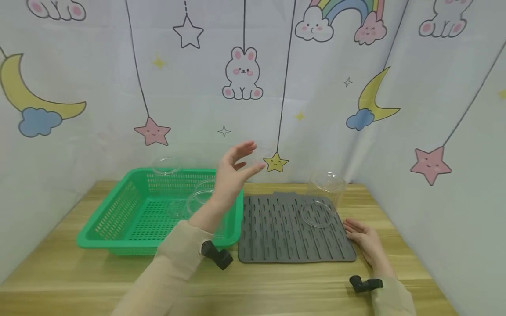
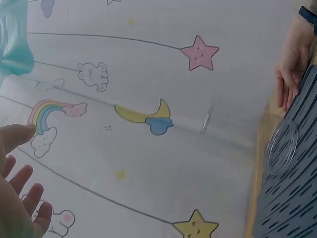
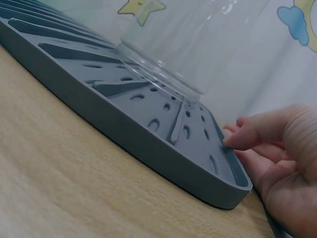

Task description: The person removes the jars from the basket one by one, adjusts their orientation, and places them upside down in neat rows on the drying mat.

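Note:
My left hand (image 1: pixel 233 173) is raised above the right end of a green basket (image 1: pixel 91 232), thumb and fingers spread apart around nothing. In the left wrist view its fingers (image 2: pixel 32 201) are loosely bent. My right hand (image 1: pixel 365 241) rests at the right edge of a grey drying mat (image 1: pixel 272 237). Its thumb (image 3: pixel 237 140) touches the raised rim in the right wrist view, with the other fingers relaxed alongside. A clear plastic jar (image 3: pixel 173 59) stands on the mat's back right part. More clear containers (image 1: pixel 166 169) stand in the basket, partly behind the left forearm.
The basket and mat lie side by side on a wooden table (image 1: pixel 272 289). Close behind them hangs a white cloth (image 1: pixel 197 96) printed with rabbits, stars and moons, which also covers the right side. A glossy teal thing (image 2: pixel 15 39) shows at the left wrist view's corner.

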Tool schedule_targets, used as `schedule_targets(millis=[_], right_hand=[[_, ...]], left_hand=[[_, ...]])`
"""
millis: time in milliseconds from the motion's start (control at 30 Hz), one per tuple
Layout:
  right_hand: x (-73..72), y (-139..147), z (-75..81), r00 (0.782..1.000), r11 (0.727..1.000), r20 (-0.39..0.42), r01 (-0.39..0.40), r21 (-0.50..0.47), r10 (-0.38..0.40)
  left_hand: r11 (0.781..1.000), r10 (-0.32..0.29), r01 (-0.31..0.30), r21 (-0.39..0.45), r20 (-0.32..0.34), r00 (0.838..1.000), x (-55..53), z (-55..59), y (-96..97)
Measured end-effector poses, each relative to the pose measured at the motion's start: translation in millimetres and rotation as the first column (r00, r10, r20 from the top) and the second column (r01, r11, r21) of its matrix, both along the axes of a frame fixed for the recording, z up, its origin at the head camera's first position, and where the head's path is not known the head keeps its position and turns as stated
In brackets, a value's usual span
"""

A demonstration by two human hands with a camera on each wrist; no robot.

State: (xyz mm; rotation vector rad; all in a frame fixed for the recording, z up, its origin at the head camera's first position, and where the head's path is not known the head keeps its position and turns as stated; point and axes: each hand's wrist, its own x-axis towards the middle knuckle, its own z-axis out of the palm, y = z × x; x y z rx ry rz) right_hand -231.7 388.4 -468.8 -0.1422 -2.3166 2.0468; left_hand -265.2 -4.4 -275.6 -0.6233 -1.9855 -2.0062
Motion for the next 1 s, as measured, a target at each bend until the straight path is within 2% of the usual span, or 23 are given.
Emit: schedule_targets(millis=[167, 367, 500, 600, 800, 1000], right_hand=[[0.6, 1, -0.2, 1.000, 1.000, -0.008, -0.003, -0.009, 0.003], [2.4, 0, 0.7, 1.000, 1.000, 0.000, -0.016, 0.000, 0.016], [3.3, -1, 1.2, 1.000, 1.000, -0.001, -0.020, -0.012, 0.020], [3.3, 0, 1.1, 1.000, 0.999, -0.006, -0.028, -0.027, 0.028], [3.9, 0, 0.2, 1.000, 0.999, -0.011, -0.029, -0.030, 0.029], [1.4, 1, -0.6, 0.999, 0.998, -0.022, -0.032, -0.056, 0.031]], left_hand=[[0.996, 0.080, -0.080, 0.024, 0.006, 0.997, -7.2, 8.4, -35.0], [0.981, 0.189, -0.189, 0.053, -0.002, 0.982, -15.0, 11.8, -76.5], [0.961, 0.269, -0.272, 0.048, 0.059, 0.961, -17.8, 10.0, -102.5], [0.949, 0.303, -0.311, 0.049, 0.118, 0.946, -20.4, 6.5, -121.2], [0.943, 0.315, -0.331, 0.025, 0.254, 0.915, -30.6, -6.4, -157.2], [0.957, 0.281, -0.285, -0.044, 0.376, 0.883, -42.7, -19.1, -183.6]])
